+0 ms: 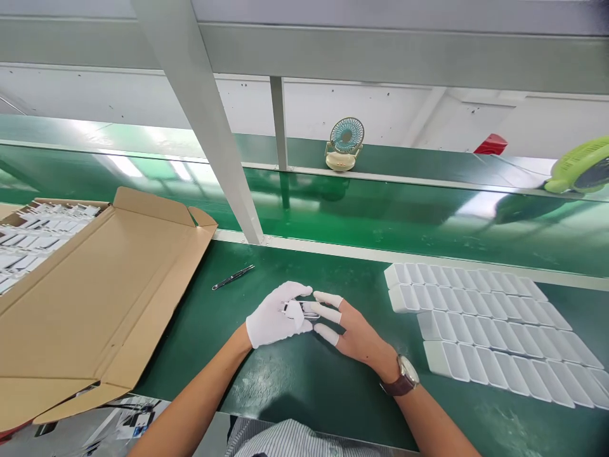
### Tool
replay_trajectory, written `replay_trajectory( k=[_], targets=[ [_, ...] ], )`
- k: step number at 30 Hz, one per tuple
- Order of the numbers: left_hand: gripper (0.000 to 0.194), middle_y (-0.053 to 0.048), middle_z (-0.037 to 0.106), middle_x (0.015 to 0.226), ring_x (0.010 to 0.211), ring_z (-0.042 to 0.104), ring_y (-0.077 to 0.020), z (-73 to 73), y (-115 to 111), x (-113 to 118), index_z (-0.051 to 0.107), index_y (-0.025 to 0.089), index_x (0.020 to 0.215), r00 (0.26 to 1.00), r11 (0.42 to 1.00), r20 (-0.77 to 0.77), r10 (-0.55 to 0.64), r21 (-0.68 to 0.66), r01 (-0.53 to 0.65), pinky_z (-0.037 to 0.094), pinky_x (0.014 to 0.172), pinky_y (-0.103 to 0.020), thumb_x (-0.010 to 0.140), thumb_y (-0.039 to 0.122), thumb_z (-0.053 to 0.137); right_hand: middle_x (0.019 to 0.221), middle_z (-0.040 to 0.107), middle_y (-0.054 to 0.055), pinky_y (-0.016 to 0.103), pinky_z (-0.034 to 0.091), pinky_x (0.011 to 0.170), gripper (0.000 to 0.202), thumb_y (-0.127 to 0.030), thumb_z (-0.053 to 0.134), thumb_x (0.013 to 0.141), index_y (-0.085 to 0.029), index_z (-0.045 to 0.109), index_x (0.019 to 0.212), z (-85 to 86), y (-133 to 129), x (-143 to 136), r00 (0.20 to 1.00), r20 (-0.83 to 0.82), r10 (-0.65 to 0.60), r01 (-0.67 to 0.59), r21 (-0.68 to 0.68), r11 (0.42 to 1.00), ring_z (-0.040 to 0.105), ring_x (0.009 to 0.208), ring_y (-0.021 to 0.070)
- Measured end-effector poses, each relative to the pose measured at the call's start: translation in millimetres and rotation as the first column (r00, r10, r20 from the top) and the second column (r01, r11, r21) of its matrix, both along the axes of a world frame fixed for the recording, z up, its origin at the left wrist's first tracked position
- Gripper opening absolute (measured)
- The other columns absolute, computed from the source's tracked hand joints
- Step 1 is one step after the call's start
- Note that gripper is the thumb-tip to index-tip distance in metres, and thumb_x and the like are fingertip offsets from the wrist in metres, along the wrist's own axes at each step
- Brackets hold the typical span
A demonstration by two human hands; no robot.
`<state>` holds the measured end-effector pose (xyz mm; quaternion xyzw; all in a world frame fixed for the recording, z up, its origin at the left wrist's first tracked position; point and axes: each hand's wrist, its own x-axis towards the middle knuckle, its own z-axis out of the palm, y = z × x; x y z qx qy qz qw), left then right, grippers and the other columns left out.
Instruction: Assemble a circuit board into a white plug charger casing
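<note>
My left hand (276, 317), in a white glove, and my right hand (354, 330), bare apart from white finger cots, meet over the green table mat (304, 381). Together they hold a small flat part (304, 309), silver and dark, between the fingertips just above the mat. My right wrist carries a watch with a brown strap (404, 376). Black tweezers (233, 277) lie on the mat a short way behind and left of my left hand.
An open cardboard box (95, 298) with rows of small white parts (28, 244) stands at the left. Four rows of white moulded trays (490, 324) lie at the right. A green conveyor belt (380, 216) runs behind, with a small desk fan (345, 145) and a slanted frame post (209, 127).
</note>
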<state>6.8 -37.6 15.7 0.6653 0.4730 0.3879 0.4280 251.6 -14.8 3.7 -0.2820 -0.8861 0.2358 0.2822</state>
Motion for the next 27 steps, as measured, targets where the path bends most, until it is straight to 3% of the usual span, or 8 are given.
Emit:
replay_trajectory(
  k=[4,6,13,17,19,21,24,27],
  targets=[
    [0.038,-0.011,0.066,0.124,0.113,0.067,-0.0249,3.9,-1.3,-1.7,0.065,0.022,0.121,0.994,0.994,-0.085,0.068,-0.081,-0.075,0.054,0.103,-0.046,0.085,0.027,0.073,0.144,0.057,0.011,0.044,0.059,0.096,0.044,-0.025,0.061,0.1,-0.032,0.057,0.143,-9.4,-3.8,-6.0,0.998,0.061,-0.004,-0.006,0.157,0.988,0.063,0.12,0.0255],
    [0.037,-0.01,0.068,0.123,0.114,0.067,-0.0245,2.8,-0.9,-0.3,0.064,0.021,0.124,0.997,0.983,-0.043,0.064,-0.171,-0.071,0.053,0.104,-0.046,0.088,0.029,0.07,0.139,0.06,0.013,0.045,0.06,0.093,0.042,-0.024,0.061,0.1,-0.032,0.059,0.141,-11.8,-4.4,-7.8,0.997,0.07,-0.021,0.006,0.199,0.98,0.064,0.117,0.0263],
    [0.052,-0.011,0.068,0.127,0.113,0.067,-0.023,-5.8,5.8,-4.6,0.057,0.02,0.138,0.975,0.933,0.221,-0.003,-0.35,0.082,0.052,0.104,-0.045,0.089,0.03,0.071,0.146,0.057,0.01,0.043,0.062,0.088,0.043,-0.028,0.06,0.1,-0.033,0.056,0.143,-8.8,-3.3,-12.3,0.988,0.153,-0.031,-0.002,0.213,0.977,0.067,0.111,0.0257],
    [0.078,-0.011,0.063,0.13,0.106,0.068,-0.0227,-5.8,7.7,-12.6,0.051,0.023,0.143,0.963,0.911,0.268,-0.025,-0.39,0.133,0.056,0.094,-0.043,0.073,0.026,0.085,0.148,0.055,0.012,0.043,0.062,0.089,0.042,-0.026,0.057,0.102,-0.033,0.056,0.143,-15.3,-5.8,-12.5,0.984,0.173,-0.029,-0.016,0.257,0.966,0.067,0.114,0.0269],
    [0.094,-0.012,0.058,0.136,0.104,0.067,-0.023,-5.2,7.9,-15.9,0.046,0.025,0.147,0.955,0.907,0.293,-0.052,-0.387,0.168,0.058,0.084,-0.04,0.063,0.022,0.089,0.146,0.056,0.013,0.041,0.062,0.09,0.042,-0.025,0.056,0.102,-0.031,0.056,0.143,-19.4,-7.6,-13.4,0.986,0.164,-0.036,-0.008,0.255,0.967,0.067,0.115,0.0264],
    [0.091,-0.013,0.056,0.137,0.103,0.066,-0.0222,-4.7,8.3,-18.8,0.046,0.026,0.147,0.963,0.929,0.268,-0.031,-0.349,0.127,0.058,0.082,-0.038,0.065,0.024,0.087,0.142,0.058,0.014,0.04,0.063,0.089,0.041,-0.025,0.056,0.102,-0.03,0.056,0.142,-20.3,-9.1,-15.5,0.988,0.145,-0.052,0.013,0.258,0.966,0.068,0.113,0.0251],
    [0.077,-0.015,0.058,0.135,0.106,0.065,-0.0228,-1.9,8.8,-22.7,0.047,0.023,0.147,0.959,0.97,0.282,0.015,-0.236,0.055,0.054,0.09,-0.041,0.079,0.043,0.079,0.135,0.062,0.014,0.039,0.064,0.084,0.038,-0.023,0.056,0.101,-0.028,0.059,0.139,-11.3,-9.5,-19.7,0.989,0.114,-0.094,0.057,0.288,0.956,0.071,0.104,0.0242],
    [0.085,-0.017,0.058,0.135,0.12,0.06,-0.0298,5.0,7.4,-25.0,0.045,0.02,0.148,0.933,0.989,0.36,0.009,-0.138,0.044,0.051,0.098,-0.045,0.081,0.064,0.072,0.134,0.062,0.013,0.04,0.064,0.086,0.04,-0.019,0.058,0.099,-0.03,0.059,0.139,5.4,-8.2,-22.0,0.989,0.028,-0.144,0.128,0.306,0.943,0.07,0.109,0.0254]
  ],
)
